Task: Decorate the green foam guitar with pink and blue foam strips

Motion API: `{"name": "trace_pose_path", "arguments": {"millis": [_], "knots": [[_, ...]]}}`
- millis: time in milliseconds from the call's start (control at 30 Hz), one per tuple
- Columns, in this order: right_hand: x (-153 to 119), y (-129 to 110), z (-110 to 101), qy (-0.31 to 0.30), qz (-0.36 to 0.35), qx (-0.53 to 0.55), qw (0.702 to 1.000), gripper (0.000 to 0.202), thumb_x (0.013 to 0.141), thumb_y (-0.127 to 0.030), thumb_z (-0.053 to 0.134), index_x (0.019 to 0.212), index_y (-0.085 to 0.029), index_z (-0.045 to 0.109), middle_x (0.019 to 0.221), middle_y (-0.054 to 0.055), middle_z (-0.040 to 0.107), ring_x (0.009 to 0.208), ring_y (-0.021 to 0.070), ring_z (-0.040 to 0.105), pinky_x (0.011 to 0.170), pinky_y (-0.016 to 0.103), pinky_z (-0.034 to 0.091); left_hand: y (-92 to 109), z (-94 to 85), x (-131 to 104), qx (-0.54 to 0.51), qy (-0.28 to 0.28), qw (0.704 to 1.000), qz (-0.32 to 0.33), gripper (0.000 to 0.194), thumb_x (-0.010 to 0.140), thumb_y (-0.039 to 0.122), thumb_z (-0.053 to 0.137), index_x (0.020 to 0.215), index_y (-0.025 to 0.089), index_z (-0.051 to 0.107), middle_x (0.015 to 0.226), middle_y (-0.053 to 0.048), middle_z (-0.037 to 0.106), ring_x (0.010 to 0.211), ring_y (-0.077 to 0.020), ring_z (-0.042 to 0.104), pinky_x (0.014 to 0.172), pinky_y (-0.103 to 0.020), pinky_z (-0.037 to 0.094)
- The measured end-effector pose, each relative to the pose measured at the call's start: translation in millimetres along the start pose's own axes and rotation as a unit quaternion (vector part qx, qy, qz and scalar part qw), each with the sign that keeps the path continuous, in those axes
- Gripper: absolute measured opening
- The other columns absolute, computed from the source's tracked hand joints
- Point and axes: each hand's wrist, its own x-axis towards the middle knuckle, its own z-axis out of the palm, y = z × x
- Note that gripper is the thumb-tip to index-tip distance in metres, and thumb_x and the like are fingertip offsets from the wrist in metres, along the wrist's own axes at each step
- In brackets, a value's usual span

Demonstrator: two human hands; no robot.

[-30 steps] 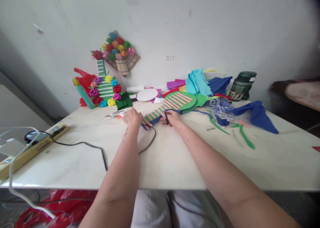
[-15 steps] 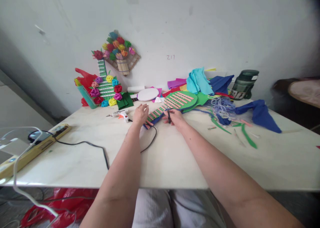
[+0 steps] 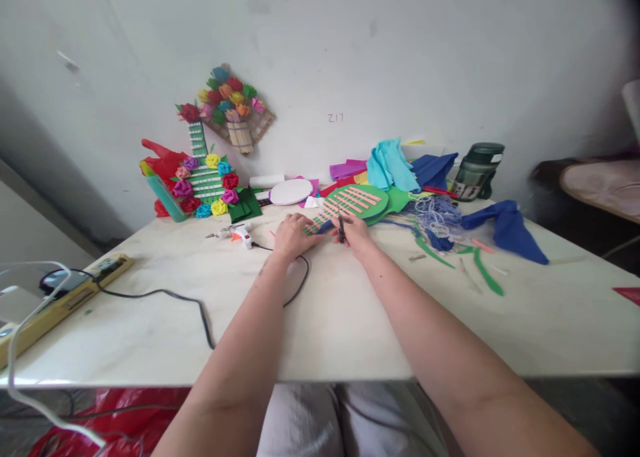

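Note:
A green guitar-shaped craft [image 3: 374, 207] with pale pink strips across it and a blue edge lies at a slant in the middle of the table. My left hand [image 3: 295, 237] is closed over its narrow end and hides that part. In my right hand [image 3: 356, 235] is a pair of dark-handled scissors [image 3: 341, 230], fingers wrapped around the handles. The blades point away from me over the pink strips; how far apart they are is too small to tell.
A white glue gun [image 3: 243, 235] lies left of my hands, its black cord running under my left arm. Tangled blue-white string [image 3: 439, 213], green scraps and blue cloth [image 3: 517, 233] lie to the right. A dark bottle [image 3: 480, 171] and flower-decorated guitar [image 3: 207, 180] stand behind.
My left hand has come down and right, covering the craft's narrow end. The right hand keeps hold of the scissors in nearly the same place. The whole view has shifted slightly.

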Motion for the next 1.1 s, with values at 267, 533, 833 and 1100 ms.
{"name": "trace_pose_path", "arguments": {"millis": [267, 533, 833, 1100], "knots": [[10.6, -13.4, -34.4, 0.091, 0.001, 0.042, 0.995, 0.013, 0.078, -0.025, 0.060, 0.081, -0.013, 0.056, 0.042, -0.002, 0.058, 0.029, 0.0065, 0.045, 0.027, 0.016, 0.018, 1.0, 16.4, 4.1, 0.043, -0.010, 0.999, -0.005, 0.013, 0.076, 0.023, 0.058, 0.088, 0.021, 0.062, 0.096, -0.005, 0.062, 0.099, -0.0214, 0.053, 0.081, -0.031, 0.042], [5.0, -19.9, -40.5, 0.058, -0.003, 0.003, 0.998, 0.011, 0.077, -0.022, 0.060, 0.080, -0.012, 0.058, 0.042, -0.002, 0.057, 0.030, 0.0070, 0.046, 0.027, 0.016, 0.019, 3.0, 13.2, 7.6, 0.014, -0.005, 0.996, -0.086, 0.012, 0.081, 0.027, 0.054, 0.084, 0.022, 0.065, 0.092, -0.005, 0.063, 0.092, -0.0188, 0.057, 0.079, -0.028, 0.042], [-5.3, -18.9, -23.4, 0.024, -0.021, -0.102, 0.994, 0.015, 0.074, -0.020, 0.064, 0.087, -0.012, 0.062, 0.049, -0.003, 0.059, 0.033, 0.0056, 0.047, 0.031, 0.014, 0.032, 4.8, 7.0, 3.4, 0.083, -0.023, 0.996, -0.017, 0.029, 0.065, 0.040, 0.068, 0.086, 0.021, 0.061, 0.096, -0.007, 0.060, 0.101, -0.0265, 0.049, 0.082, -0.037, 0.040], [14.2, 3.9, -21.6, 0.000, -0.060, -0.108, 0.992, 0.033, 0.058, -0.024, 0.077, 0.086, -0.014, 0.062, 0.055, -0.004, 0.058, 0.049, 0.0103, 0.055, 0.041, 0.020, 0.047, 4.6, 6.7, 2.1, 0.084, -0.036, 0.994, 0.053, 0.012, 0.070, 0.025, 0.061, 0.081, 0.022, 0.064, 0.095, -0.007, 0.060, 0.099, -0.0239, 0.050, 0.086, -0.037, 0.035]]}}
